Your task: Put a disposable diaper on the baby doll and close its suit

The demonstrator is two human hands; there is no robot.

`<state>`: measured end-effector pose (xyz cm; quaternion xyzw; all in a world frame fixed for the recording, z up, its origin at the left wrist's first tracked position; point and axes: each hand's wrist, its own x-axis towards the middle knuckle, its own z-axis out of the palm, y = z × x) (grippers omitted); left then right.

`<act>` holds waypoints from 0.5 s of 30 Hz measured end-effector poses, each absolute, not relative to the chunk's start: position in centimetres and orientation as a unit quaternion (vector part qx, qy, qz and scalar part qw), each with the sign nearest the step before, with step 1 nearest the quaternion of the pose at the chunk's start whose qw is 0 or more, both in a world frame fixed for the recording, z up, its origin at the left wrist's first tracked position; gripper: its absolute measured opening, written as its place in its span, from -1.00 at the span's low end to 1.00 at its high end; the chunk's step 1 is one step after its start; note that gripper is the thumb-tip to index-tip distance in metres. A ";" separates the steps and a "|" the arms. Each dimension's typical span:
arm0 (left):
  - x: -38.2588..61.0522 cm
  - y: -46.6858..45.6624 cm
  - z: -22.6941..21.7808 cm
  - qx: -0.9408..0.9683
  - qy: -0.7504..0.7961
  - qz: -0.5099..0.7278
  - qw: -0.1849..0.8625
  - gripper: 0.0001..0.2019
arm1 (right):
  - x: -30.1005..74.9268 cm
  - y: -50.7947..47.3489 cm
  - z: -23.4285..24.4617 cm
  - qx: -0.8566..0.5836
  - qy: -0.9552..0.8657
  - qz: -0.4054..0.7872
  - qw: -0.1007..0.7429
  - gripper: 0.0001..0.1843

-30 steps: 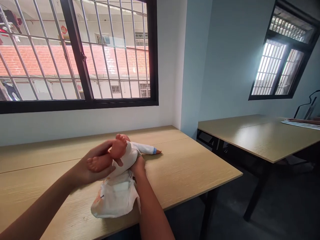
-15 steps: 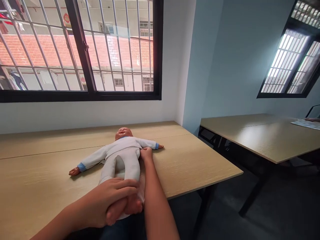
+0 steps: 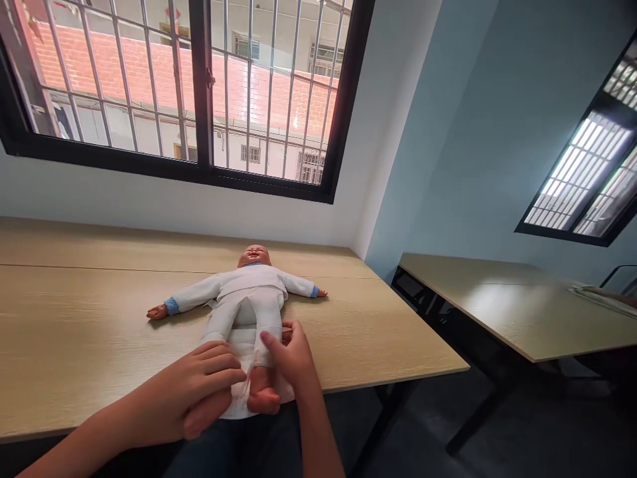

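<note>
While it lies flat on its back with both arms spread wide, the doll [image 3: 249, 292] rests on the wooden table [image 3: 74, 332], its head towards the wall and its legs reaching to the near edge. It wears a white suit with blue cuffs.

The left hand [image 3: 199, 388] is closed round the doll's leg on that side. Its fingers lie over the top and the thumb is tucked below, so the lower leg and foot are hidden. The right hand [image 3: 293, 355] grips the other leg from the outside: the thumb presses on the white trouser hem and the remaining fingers curl against the leg's outer side. Just below that grip the doll's bare foot [image 3: 263, 399] sticks out at the table edge.

Under the doll's legs lies a white cloth [image 3: 237, 406], which runs to the near edge beside the left hand's fingers. Below the doll's feet, dark trousers [image 3: 249, 445] show on the person's lap.

Beyond the doll's head a barred window [image 3: 199, 99] in a black frame looks onto brick. Well apart to the doll's right stands a second table [image 3: 497, 299], with a pale sheet [image 3: 597, 295] at its far end.
</note>
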<state>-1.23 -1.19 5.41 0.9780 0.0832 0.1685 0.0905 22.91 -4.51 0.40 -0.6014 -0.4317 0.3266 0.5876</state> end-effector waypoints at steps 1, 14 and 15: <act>-1.8 -1.3 5.8 0.977 0.088 0.168 0.094 -0.46 | 22.4 -5.2 0.4 -0.607 -0.444 0.328 0.572 -0.36; -7.7 -1.5 8.1 0.981 0.130 0.132 0.052 -0.32 | 26.4 -7.8 3.4 -0.617 -0.454 0.397 0.506 -0.41; -8.0 -1.5 7.9 0.978 0.141 0.147 0.046 -0.34 | 26.9 -7.9 3.4 -0.626 -0.459 0.386 0.498 -0.42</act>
